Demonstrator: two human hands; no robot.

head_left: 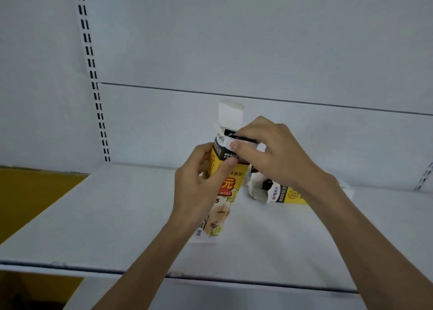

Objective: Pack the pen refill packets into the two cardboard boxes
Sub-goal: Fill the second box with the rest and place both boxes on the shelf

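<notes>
A tall yellow and white cardboard box [222, 206] stands tilted on the white shelf [93, 216], its top flap [230, 114] open. My left hand [201, 187] grips the box around its middle, thumb across the front. My right hand [269, 155] is at the box's mouth, its fingers pinching a dark pen refill packet [243, 139] that sits partly inside the opening. A second yellow box [278, 192] lies on its side on the shelf behind my right wrist, with its open white end facing left.
The shelf's white back panel [257, 51] rises close behind the boxes, with a slotted upright [93, 75] at the left. A yellow surface [35, 192] lies left of the shelf. The shelf's front edge [210, 279] runs under my forearms.
</notes>
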